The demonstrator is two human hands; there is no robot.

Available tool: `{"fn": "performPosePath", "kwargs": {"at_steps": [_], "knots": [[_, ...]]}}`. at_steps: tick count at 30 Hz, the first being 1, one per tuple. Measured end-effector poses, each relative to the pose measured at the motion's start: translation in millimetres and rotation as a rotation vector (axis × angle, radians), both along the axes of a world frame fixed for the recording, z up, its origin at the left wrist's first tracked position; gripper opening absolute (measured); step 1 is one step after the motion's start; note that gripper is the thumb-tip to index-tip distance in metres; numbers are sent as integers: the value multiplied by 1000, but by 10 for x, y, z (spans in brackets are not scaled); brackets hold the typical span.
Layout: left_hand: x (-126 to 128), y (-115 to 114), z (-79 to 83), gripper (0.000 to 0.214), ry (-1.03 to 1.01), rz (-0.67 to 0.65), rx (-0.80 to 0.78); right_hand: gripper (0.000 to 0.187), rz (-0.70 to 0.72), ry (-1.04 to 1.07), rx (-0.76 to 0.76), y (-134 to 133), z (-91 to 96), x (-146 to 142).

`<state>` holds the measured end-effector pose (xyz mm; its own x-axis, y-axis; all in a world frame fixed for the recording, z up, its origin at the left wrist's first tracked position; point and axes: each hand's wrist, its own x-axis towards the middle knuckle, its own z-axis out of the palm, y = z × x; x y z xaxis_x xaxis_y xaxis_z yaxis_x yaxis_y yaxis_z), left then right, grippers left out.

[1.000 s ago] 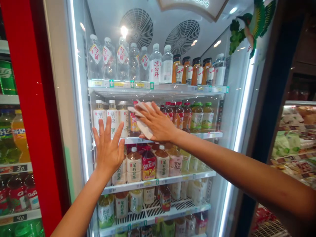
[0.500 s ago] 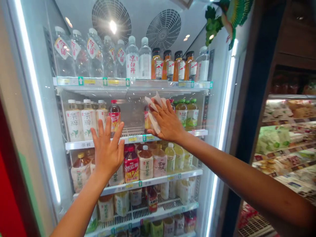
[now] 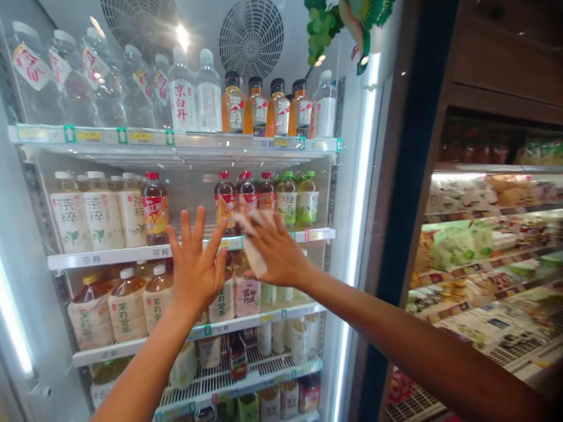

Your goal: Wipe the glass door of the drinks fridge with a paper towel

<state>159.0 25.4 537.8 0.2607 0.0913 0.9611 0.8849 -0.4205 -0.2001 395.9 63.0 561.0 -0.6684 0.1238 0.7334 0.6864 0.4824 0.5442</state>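
Note:
My left hand (image 3: 196, 262) lies flat with fingers spread against the glass door (image 3: 176, 193) of a drinks fridge, level with the second shelf. Just to its right, my right hand (image 3: 276, 251) presses a crumpled white cloth (image 3: 254, 243) onto the same glass, fingers stretched over it. Behind the glass stand rows of bottles (image 3: 246, 193): water and orange drinks on the top shelf, tea bottles with white labels and red-capped dark drinks on the shelves below.
The fridge's lit right edge strip (image 3: 358, 234) meets a dark frame post (image 3: 409, 193). Right of it, an open chilled case (image 3: 488, 246) holds packaged food on shelves. A green bird decoration (image 3: 347, 17) hangs at the fridge's top right corner.
My right hand with the cloth has slid down and left across the glass, closer to my left hand. The view has shifted right; the red fridge on the left is out of sight.

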Motion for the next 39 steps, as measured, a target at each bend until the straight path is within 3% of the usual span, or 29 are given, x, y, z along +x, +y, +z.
{"fn": "performPosePath", "kwargs": {"at_steps": [3,7,9,12,14,16,19,20,22,26,28,31,33,37,39], "knots": [[203,24,-39,73,9,-5,5,97,15,-111,-17,18,-74,205],[385,78,-61,72,15,-6,-13,97,-170,271,15,132,95,552],[449,101,-61,72,20,-6,-20,102,-183,317,21,140,20,569],[501,111,-65,73,32,4,-13,102,-77,17,-11,93,-220,504],[497,102,-71,73,40,19,-5,97,-37,-110,-31,88,-239,561],[466,87,-76,72,47,36,-5,95,-76,22,-24,131,-81,713],[390,61,-93,72,52,53,-4,94,-151,436,15,199,147,833],[361,51,-107,72,53,58,-9,93,-153,530,23,192,122,779],[299,28,-154,72,53,69,-26,93,-127,570,-2,119,-125,516],[133,-39,-311,74,46,92,-61,94,-6,276,-99,-91,-764,-208],[22,-88,-399,76,35,106,-73,87,-8,299,-107,-133,-777,-425],[-176,-183,-549,79,8,125,-80,81,-57,442,-127,-140,-592,-548],[-326,-248,-678,80,-9,143,-101,85,-71,484,-141,-153,-672,-616],[-628,-326,-955,85,-58,205,-182,87,-17,513,-117,-220,-1365,-933],[-761,-335,-1047,87,-79,222,-197,81,-16,546,-95,-237,-1532,-1157]]}}
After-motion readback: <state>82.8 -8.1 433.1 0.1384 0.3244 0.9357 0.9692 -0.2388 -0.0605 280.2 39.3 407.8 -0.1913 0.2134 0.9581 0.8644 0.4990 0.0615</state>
